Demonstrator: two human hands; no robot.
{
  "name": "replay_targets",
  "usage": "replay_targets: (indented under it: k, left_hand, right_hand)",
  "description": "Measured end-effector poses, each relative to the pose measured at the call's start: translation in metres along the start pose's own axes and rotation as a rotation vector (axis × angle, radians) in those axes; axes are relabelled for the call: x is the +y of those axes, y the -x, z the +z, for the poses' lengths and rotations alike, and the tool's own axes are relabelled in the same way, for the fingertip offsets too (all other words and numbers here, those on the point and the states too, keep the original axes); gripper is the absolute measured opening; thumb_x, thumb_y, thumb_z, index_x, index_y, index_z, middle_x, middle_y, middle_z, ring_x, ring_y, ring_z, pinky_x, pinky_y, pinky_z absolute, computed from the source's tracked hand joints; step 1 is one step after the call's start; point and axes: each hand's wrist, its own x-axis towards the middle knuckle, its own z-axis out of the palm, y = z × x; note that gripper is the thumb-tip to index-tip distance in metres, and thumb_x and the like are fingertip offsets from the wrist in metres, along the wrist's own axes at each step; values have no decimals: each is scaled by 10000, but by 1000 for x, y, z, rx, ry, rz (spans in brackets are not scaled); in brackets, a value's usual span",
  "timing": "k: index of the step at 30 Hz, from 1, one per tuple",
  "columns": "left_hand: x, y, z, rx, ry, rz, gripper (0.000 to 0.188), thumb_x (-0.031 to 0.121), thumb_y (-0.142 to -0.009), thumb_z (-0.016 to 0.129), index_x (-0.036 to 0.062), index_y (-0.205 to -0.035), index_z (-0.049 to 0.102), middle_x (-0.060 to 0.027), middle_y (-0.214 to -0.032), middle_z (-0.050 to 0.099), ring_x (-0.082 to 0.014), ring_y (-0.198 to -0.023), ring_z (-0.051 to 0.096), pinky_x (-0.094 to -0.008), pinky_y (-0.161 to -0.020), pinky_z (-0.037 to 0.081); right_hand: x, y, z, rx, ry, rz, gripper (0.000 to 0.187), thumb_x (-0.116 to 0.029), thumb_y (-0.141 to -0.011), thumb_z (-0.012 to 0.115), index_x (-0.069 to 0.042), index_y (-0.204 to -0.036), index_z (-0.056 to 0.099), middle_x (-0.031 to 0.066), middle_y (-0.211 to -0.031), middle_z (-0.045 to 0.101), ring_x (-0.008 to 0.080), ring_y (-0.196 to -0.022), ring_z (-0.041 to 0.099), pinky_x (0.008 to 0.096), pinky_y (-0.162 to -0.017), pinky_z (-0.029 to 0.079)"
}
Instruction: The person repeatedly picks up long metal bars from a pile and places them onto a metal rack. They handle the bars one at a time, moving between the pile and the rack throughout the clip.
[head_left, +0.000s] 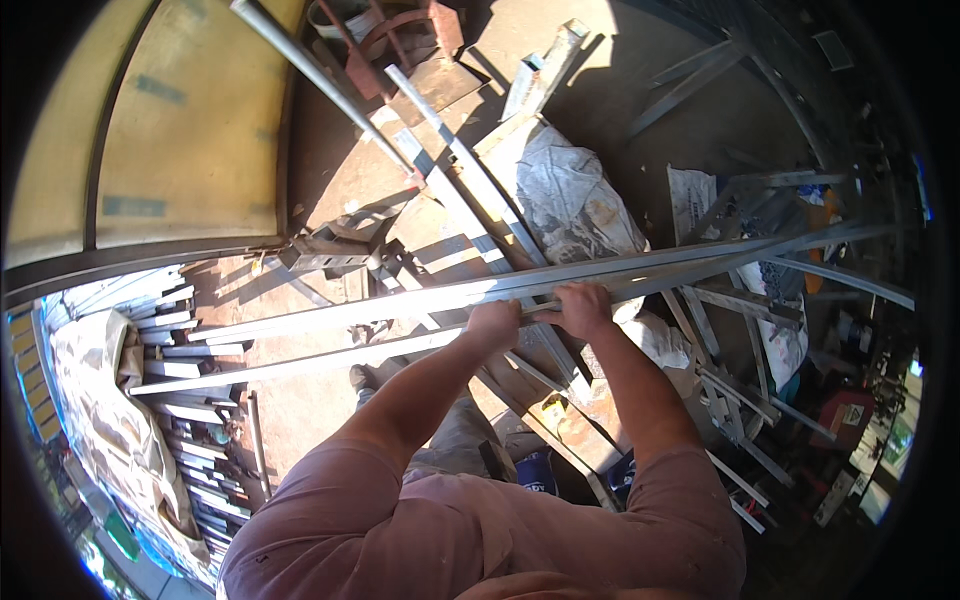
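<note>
Two long grey metal bars stretch across in front of me, spread apart at the left and close together or crossing at the right. My left hand (495, 325) is closed around the nearer metal bar (300, 369), close to the middle of its length. Just to the right, my right hand (582, 307) also wraps round it, knuckles up. The farther metal bar (370, 311) runs right beside my fingertips; whether they touch it is hard to tell. Beneath lie slanting metal tubes (470, 215), partly hidden by the bars.
On the left, many stacked metal profiles (205, 450) lie by a tan cover sheet (100, 380). A yellowish panel (200, 120) stands at the far left. White sacks (575, 195) lie ahead. Metal frames and offcuts (730, 400) crowd the right side. A pole (310, 75) slants at the back.
</note>
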Motion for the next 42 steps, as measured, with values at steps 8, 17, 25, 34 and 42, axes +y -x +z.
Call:
replay_targets:
  k: [8, 17, 25, 34, 42]
  left_hand:
    - [-182, 47, 49, -90, -184, -76, 151, 271, -887, 679, 158, -955, 751, -51, -948, 751, -260, -865, 746, -369, -734, 577]
    - [-78, 19, -8, -113, -203, 187, 241, 164, -769, 796, 81, -989, 743, -136, -1012, 742, -325, -995, 725, -417, -798, 590]
    - [-57, 18, 3, 340, -91, 227, 438, 236, -832, 719, 45, -1212, 617, -107, -1212, 620, -298, -1210, 568, -395, -1032, 473]
    - [-254, 270, 73, 264, 66, -409, 498, 232, -824, 738, 56, -1267, 594, -143, -1315, 585, -342, -1303, 510, -470, -1087, 435]
    - [-279, 450, 173, -351, 142, -1044, 529, 315, -849, 712, 36, -1292, 635, -199, -1374, 588, -358, -1305, 554, -446, -1072, 487]
  right_hand:
    - [122, 7, -23, -147, -99, 142, 514, -306, -660, 932, 11, -1001, 713, 221, -990, 707, 437, -1020, 661, 480, -894, 527]
    - [43, -14, -5, -242, -19, -203, 578, -162, -710, 868, -42, -1218, 620, 202, -1189, 643, 438, -1117, 613, 495, -958, 507]
    - [140, -8, 12, -99, 1, -269, 503, 7, -693, 803, -47, -1172, 660, 197, -1145, 660, 429, -1097, 616, 498, -923, 515]
    - [360, -20, 41, -124, 243, 248, 352, -46, -790, 735, -53, -1138, 684, 234, -1128, 678, 431, -1074, 651, 504, -920, 527]
    - [310, -56, 19, -115, 662, 270, 226, -130, -909, 638, -84, -1124, 689, 187, -1113, 698, 358, -1064, 685, 459, -930, 539]
